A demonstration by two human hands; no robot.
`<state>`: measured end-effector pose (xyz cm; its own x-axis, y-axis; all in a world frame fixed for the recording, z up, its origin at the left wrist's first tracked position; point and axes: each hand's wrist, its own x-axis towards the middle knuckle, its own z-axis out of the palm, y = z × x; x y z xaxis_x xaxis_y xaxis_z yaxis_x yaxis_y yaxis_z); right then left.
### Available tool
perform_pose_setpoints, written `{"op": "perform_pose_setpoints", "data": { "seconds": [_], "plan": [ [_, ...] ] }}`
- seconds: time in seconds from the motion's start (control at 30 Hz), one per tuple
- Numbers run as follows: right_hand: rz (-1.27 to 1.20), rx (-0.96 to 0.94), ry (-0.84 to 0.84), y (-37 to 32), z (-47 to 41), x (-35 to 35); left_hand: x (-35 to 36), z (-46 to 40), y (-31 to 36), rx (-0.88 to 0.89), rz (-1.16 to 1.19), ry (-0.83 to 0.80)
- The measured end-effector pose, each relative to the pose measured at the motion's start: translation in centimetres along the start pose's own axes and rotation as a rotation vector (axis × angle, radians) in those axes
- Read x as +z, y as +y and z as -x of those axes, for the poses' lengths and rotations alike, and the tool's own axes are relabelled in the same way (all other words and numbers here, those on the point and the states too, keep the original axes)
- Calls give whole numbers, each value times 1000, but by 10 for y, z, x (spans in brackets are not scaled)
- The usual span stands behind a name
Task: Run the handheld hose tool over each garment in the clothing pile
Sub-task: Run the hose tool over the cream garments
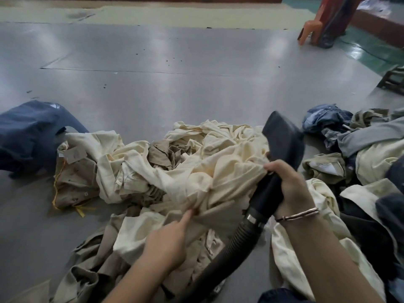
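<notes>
My right hand (288, 189) is curled round the neck of the black plastic hose tool (282, 147), fingers wrapped over its handle, with its wide flat nozzle tilted up and away from me at the right edge of the heap. A ribbed black hose (220, 259) runs from the tool's near end down toward me between my forearms. My left hand (168, 243) pinches a fold of the cream cotton garment (220, 169) that lies crumpled on top of the clothing pile (135, 171), index finger stretched forward into the crease. The pile sits on the grey sheet floor (153, 88) just in front of me, cream pieces tangled with khaki ones, a yellow cord (56, 189) trailing at its left side. To the far left lies a dark navy garment (28, 136); to the right, a second heap of blue denim, grey and cream clothes (358, 145). A thin bracelet (299, 215) circles my right wrist. Far right stands an orange plastic chair (310, 29).
</notes>
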<state>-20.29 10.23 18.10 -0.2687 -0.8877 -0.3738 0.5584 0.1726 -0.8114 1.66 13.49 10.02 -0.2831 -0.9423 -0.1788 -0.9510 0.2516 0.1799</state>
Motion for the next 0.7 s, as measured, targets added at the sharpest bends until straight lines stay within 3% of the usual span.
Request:
{"op": "perform_pose_setpoints", "data": {
  "seconds": [0.03, 0.07, 0.13, 0.17, 0.27, 0.37, 0.53, 0.7],
  "plan": [
    [-31, -32, -17, -3, 2, -2, -5, 0, 1, -43, 100, -13],
    [-43, -56, -44, -7, 5, -2, -14, -2, 3, -77, 265, 82],
    [-26, -72, -97, -9, 12, 1, -35, -4, 7, -104, 586, 461],
    [-13, -71, -116, -8, 15, 3, -43, -6, 10, -61, 677, 561],
    [21, -28, -202, 0, 21, 9, -48, -9, 30, 128, 653, 491],
    [-9, 3, -270, 0, 24, 10, -51, -15, 36, 180, 595, 440],
    [-86, -22, -193, -10, 8, -9, -67, -10, 21, 187, 1186, 181],
    [97, 49, -171, -3, 5, -10, -72, -11, 31, 59, 1697, 202]
  ]
}}
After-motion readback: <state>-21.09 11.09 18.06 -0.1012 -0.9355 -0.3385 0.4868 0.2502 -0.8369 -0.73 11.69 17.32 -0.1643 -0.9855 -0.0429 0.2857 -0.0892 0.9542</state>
